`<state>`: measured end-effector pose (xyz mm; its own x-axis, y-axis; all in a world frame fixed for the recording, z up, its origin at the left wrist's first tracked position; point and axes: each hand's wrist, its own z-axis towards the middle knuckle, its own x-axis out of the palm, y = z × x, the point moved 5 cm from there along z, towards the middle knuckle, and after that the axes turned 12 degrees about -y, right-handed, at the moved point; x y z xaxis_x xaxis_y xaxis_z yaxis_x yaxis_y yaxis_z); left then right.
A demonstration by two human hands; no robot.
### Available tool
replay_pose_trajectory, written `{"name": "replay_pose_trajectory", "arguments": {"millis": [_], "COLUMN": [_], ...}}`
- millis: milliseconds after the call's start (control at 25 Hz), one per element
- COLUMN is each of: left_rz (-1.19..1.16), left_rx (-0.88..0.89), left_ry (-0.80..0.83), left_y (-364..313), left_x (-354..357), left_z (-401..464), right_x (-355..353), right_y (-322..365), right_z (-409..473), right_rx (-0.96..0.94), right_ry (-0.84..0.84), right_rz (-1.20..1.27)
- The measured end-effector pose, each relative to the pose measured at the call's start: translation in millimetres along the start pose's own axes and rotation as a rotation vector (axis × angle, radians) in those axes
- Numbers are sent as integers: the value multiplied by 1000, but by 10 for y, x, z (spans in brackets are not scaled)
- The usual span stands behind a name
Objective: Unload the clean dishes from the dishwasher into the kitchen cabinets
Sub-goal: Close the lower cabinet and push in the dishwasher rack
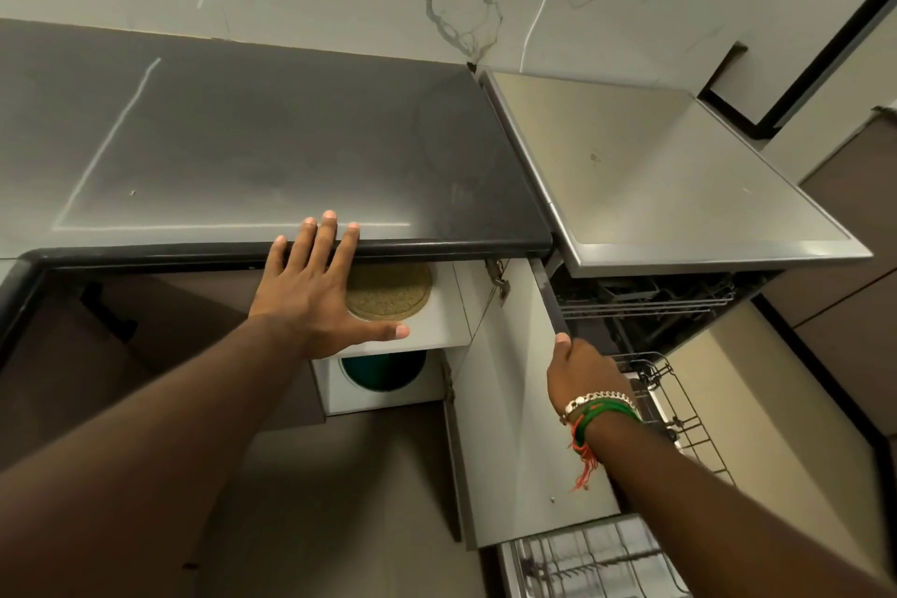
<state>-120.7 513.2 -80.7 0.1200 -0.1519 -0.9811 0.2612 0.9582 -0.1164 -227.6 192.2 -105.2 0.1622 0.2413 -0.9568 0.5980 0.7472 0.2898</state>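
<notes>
Kitchen corner: marble-veined wall, dark countertop (291,146), dishwasher alongside at the right; viewed from above.

Item 1, nearest: lower dishwasher rack (679,408), pulled out at the bottom right. Wire frame visible; contents cannot be made out. A further racked section shows at the bottom edge, blurred.

Item 2: cabinet door (514,403), pale, swung open between cabinet and dishwasher. Right hand (582,374), bracelets at the wrist, grips its top edge; thumb lies along the edge, remaining fingers hidden behind it, so their set cannot be told.

Item 3: cabinet interior. Lower shelf holds a dark green round dish (383,369). Upper shelf (437,330) holds a round gold-brown plate (393,291), partly covered by the hand above.

Item 4: left hand (315,287), fingers straight and spread, fingertips on the countertop's front edge, thumb stretched out over the upper shelf. Holds nothing.

Item 5: upper dishwasher rack (645,301), inside the machine under its steel top (679,189). Appears largely bare.

Step in hand, by judgement: a storing step at the cabinet, both hands free of dishes. Next move likely calls for turning right to the lower rack and taking up another piece, door left open for the return.
</notes>
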Motion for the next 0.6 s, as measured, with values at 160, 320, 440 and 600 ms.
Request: {"name": "replay_pose_trajectory", "arguments": {"millis": [160,320,440,600], "left_rz": [-43,-91,-31,57], "left_rx": [36,49,102,185], "left_ry": [79,147,143,49], "left_y": [49,64,109,224], "left_x": [-57,-131,-177,-174], "left_z": [15,35,14,31], "right_x": [85,270,393,528], "right_y": [371,966,1371,1602], "right_z": [-157,-291,-329,-338], "right_rx": [209,337,513,685], "right_ry": [174,475,494,451], "right_rz": [233,555,842,1037]}}
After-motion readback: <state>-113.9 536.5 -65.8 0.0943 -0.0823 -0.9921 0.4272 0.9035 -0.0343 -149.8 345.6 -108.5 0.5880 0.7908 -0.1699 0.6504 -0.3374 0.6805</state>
